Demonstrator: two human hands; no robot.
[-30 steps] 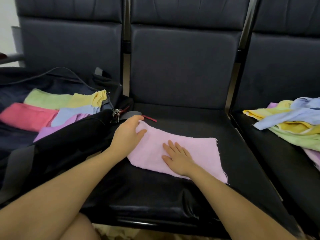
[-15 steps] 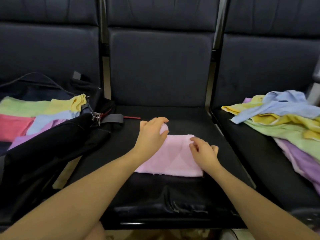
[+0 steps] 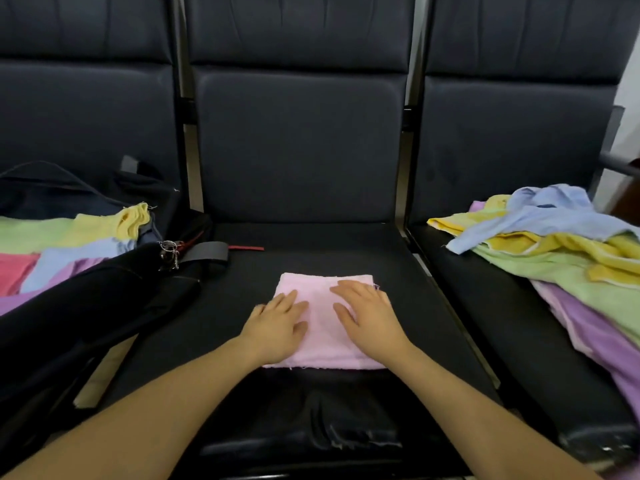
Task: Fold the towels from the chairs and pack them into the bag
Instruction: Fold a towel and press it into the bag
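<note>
A pink towel (image 3: 320, 327), folded into a small rectangle, lies on the middle chair seat (image 3: 391, 271). My left hand (image 3: 278, 325) rests flat on its left part with straight fingers. My right hand (image 3: 369, 315) presses flat on its right part. A black bag (image 3: 86, 306) lies open on the left chair. Inside it are folded towels (image 3: 69, 244) in green, yellow, blue, red and purple. A loose pile of unfolded towels (image 3: 561, 258) in blue, yellow, green and purple covers the right chair.
Three dark padded chairs stand side by side with metal bars between them. The bag's strap and a red tag (image 3: 242, 248) lie across the left side of the middle seat. A metal armrest (image 3: 620, 161) shows at the far right.
The pink towel went from spread out to folded in half and then smaller. Both hands let go of its edges and now lie flat on top.
</note>
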